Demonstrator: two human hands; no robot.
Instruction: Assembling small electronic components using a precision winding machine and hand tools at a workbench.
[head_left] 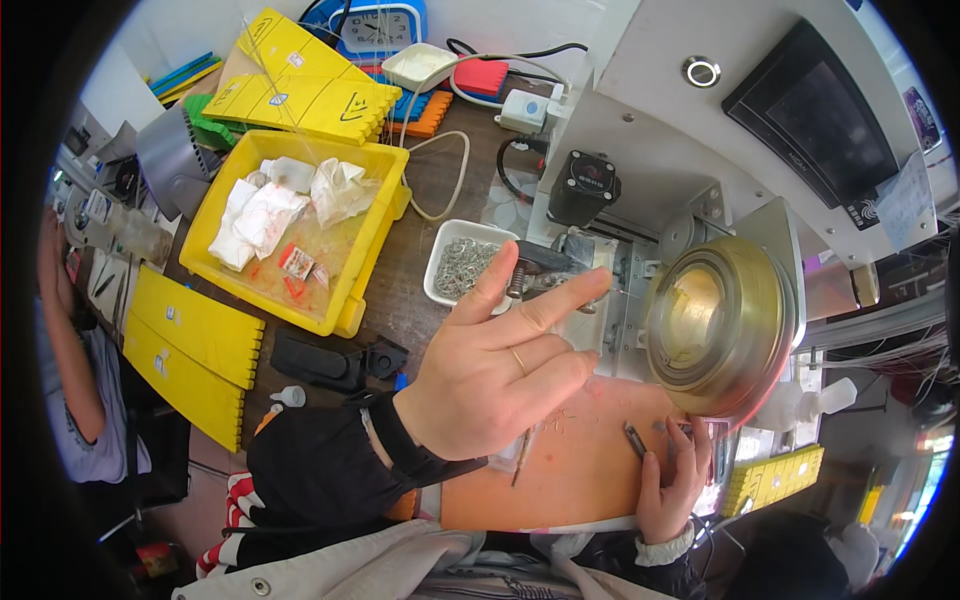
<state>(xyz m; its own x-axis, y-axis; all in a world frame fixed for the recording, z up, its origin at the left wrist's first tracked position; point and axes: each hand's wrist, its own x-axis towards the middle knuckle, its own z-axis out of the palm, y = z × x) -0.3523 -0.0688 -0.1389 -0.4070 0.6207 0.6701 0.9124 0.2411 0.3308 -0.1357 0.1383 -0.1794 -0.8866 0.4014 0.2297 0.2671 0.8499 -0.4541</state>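
Observation:
My left hand point(505, 365), with a ring and a black wrist strap, reaches toward the machine. Its thumb points up, the index finger stretches forward and the others are half bent; nothing shows between them. Behind the thumb is a dark machine part with a spring point(516, 281). My right hand point(676, 485) is below the brass-coloured wheel point(700, 315), thumb and fingers apart. I cannot tell whether its fingertips touch the wheel. A slim dark tool point(634, 440) lies by the thumb on an orange work surface point(560, 475).
A white dish point(437, 272) of small metal rings stands beyond my left hand. Left of it are a yellow bin point(350, 308) with crumpled tissues and several yellow notched boards point(190, 350). The machine's housing and dark screen point(810, 115) rise at right. Another person's arm point(72, 350) is far left.

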